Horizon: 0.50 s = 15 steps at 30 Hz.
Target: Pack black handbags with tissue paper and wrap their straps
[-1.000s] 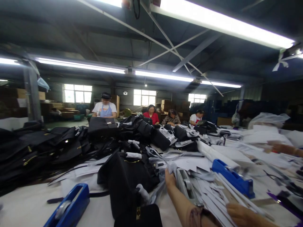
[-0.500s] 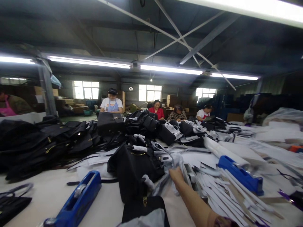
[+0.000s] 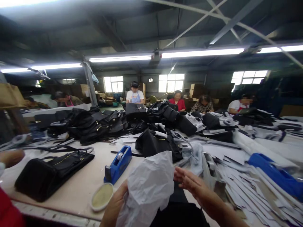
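A crumpled sheet of white tissue paper (image 3: 149,183) is gripped at its left edge by my left hand (image 3: 118,197). My right hand (image 3: 193,184) is just right of the sheet, fingers stretched out and holding nothing. Below the paper, at the bottom edge, part of a black bag (image 3: 181,214) shows; the paper covers much of it. Another black bag (image 3: 153,143) with a wrapped handle stands beyond the paper.
A blue tape dispenser (image 3: 118,164) and a round dish (image 3: 102,197) lie to the left. A co-worker's hand (image 3: 11,157) is near a black handbag (image 3: 52,173). Paper strips (image 3: 246,189) and a second blue dispenser (image 3: 276,170) are right. Bags are heaped behind.
The view has swung left. My right hand has left the clear plastic beside the grey dispenser. My left hand has come into view with the tissue paper raised over the bag.
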Tool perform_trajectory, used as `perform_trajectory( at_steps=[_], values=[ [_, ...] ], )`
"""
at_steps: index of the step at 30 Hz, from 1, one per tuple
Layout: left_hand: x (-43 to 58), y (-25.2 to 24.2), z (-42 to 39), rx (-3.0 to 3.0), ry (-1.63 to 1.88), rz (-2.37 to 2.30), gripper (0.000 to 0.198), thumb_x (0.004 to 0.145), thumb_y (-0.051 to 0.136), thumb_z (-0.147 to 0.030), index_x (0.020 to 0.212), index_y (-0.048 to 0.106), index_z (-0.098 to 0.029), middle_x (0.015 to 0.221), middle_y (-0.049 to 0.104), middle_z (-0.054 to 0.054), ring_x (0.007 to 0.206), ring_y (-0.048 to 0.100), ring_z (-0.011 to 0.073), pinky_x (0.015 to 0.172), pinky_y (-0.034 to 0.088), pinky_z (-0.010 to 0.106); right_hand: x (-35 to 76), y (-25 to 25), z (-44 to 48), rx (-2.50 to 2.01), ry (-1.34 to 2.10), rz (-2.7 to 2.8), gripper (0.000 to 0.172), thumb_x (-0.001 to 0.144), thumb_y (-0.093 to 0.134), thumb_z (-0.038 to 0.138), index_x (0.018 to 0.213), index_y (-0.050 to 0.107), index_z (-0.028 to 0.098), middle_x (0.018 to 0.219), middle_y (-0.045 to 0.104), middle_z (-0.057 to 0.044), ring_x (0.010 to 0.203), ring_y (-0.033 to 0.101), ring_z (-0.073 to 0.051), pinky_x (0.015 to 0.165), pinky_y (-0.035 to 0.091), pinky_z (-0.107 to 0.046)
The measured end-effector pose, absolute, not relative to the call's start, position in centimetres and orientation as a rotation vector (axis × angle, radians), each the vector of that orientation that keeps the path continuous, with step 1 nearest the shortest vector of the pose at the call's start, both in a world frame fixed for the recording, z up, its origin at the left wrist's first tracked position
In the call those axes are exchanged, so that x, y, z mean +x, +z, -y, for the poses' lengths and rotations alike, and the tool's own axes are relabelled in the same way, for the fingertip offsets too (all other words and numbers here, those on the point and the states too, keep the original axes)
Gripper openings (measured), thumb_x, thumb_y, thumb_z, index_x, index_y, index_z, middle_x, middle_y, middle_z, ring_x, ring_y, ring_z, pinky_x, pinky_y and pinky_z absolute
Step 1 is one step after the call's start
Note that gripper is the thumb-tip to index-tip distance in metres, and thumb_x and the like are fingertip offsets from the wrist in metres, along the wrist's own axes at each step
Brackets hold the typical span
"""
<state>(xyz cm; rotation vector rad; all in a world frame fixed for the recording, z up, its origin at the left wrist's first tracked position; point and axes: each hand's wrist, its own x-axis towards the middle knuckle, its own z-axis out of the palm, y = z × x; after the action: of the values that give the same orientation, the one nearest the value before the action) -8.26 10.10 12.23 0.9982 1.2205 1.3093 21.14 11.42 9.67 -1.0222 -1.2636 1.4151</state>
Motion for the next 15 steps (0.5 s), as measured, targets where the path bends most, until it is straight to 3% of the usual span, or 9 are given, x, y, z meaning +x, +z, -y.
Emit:
perform_trajectory(
  at_steps=[4,6,8,12,15],
  values=[
    [-7.5,10.8,-10.7,0.96,1.239,-1.137,0.017,0.067,0.08,-0.036,0.078,0.076,-0.023,0.098,0.078,0.006,0.12,0.062,0.0342,0.098,0.054,0.039,17.7,11.0,-10.3,-0.733,1.585,1.257,0.066,0.075,0.078,0.056,0.125,0.066,0.016,0.118,0.071,-0.015,0.113,0.064,-0.033,0.099,0.047,-0.046],
    [-7.6,10.1,-11.1,0.828,1.237,-1.075,0.024,0.067,0.081,-0.038,0.08,0.072,-0.019,0.086,0.077,0.007,0.096,0.071,0.0295,0.083,0.058,0.036,17.1,11.6,-9.6,-0.816,1.514,1.274,0.054,0.075,0.078,0.054,0.111,0.072,0.014,0.101,0.076,-0.012,0.097,0.069,-0.031,0.088,0.053,-0.042],
    [-8.0,9.6,-11.2,0.715,1.281,-1.059,0.034,0.063,0.085,-0.041,0.08,0.067,-0.017,0.07,0.071,0.002,0.07,0.069,0.0207,0.065,0.056,0.029,17.2,12.2,-8.7,-0.992,1.337,1.34,0.046,0.08,0.074,0.053,0.102,0.075,0.014,0.091,0.076,-0.01,0.089,0.069,-0.028,0.082,0.054,-0.038],
    [-8.0,9.2,-10.9,0.689,1.389,-1.127,0.045,0.057,0.089,-0.045,0.076,0.059,-0.018,0.056,0.059,-0.008,0.051,0.053,0.0081,0.05,0.042,0.016,18.6,12.0,-6.8,-1.23,1.123,1.368,0.047,0.085,0.065,0.057,0.105,0.075,0.016,0.097,0.076,-0.008,0.094,0.067,-0.028,0.086,0.052,-0.037],
    [-6.9,8.6,-9.9,0.694,1.355,-1.094,0.045,0.066,0.083,-0.05,0.088,0.061,-0.018,0.064,0.064,-0.006,0.054,0.056,0.0089,0.049,0.042,0.016,20.0,9.5,-6.0,-1.327,1.141,1.279,0.051,0.084,0.064,0.058,0.108,0.074,0.015,0.098,0.077,-0.008,0.095,0.068,-0.03,0.086,0.053,-0.038]
  ],
)
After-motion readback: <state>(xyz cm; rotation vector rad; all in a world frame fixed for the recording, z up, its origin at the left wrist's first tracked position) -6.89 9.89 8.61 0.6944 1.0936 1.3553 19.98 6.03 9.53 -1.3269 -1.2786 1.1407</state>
